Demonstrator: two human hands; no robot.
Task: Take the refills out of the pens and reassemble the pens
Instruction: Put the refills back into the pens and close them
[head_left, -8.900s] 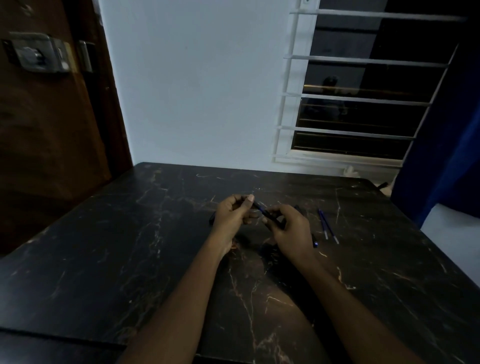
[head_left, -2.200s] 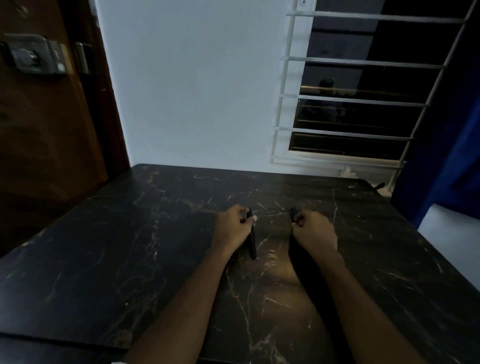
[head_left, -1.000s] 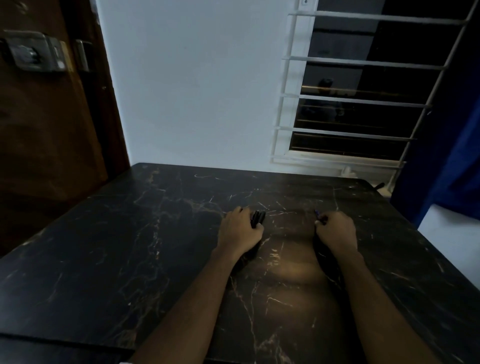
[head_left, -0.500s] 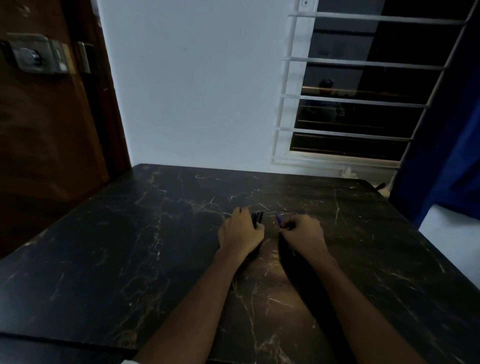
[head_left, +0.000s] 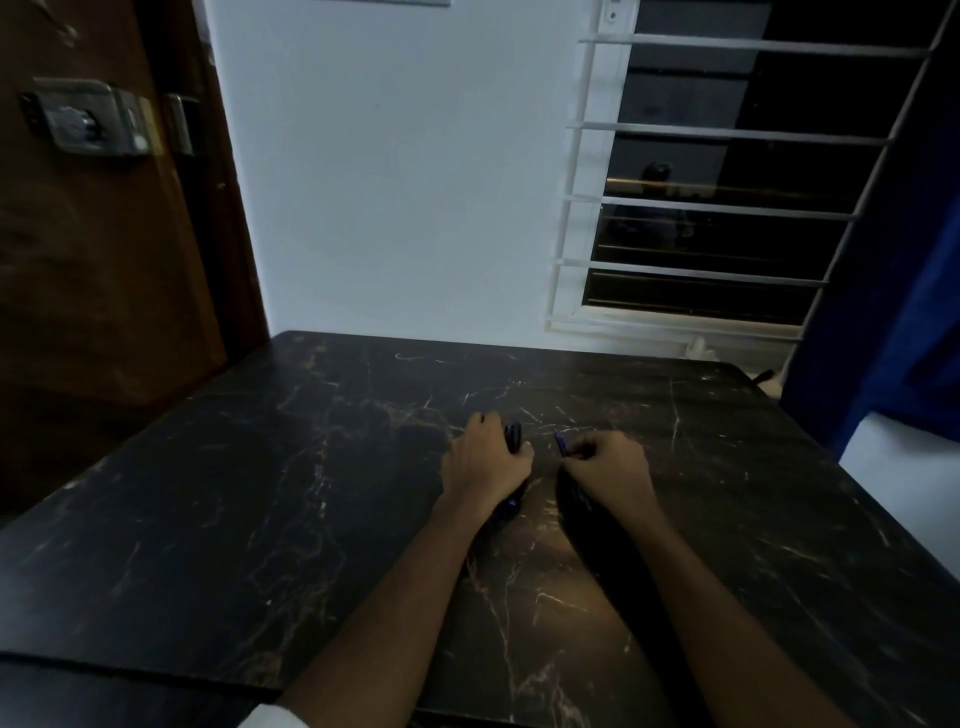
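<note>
My left hand (head_left: 485, 462) rests on the black marble table (head_left: 260, 519), closed around a bunch of dark pens (head_left: 513, 435); their tops poke out above the fingers and a blue-tipped end shows below the palm. My right hand (head_left: 605, 465) lies just to the right, fingers pinched on thin blue refills (head_left: 560, 443) whose ends stick out to the upper left. The rest of the pens and refills is hidden inside the hands. The two hands are a short gap apart.
The table's far edge meets a white wall (head_left: 405, 182). A brown door with a metal lock (head_left: 85, 122) stands at the left, a barred window (head_left: 727, 171) at the back right, a blue curtain (head_left: 893, 312) at the right edge.
My right hand moved out to the right, then came back toward the left hand holding the blue refills. My left hand gathered the pens into its fist and has stayed put.
</note>
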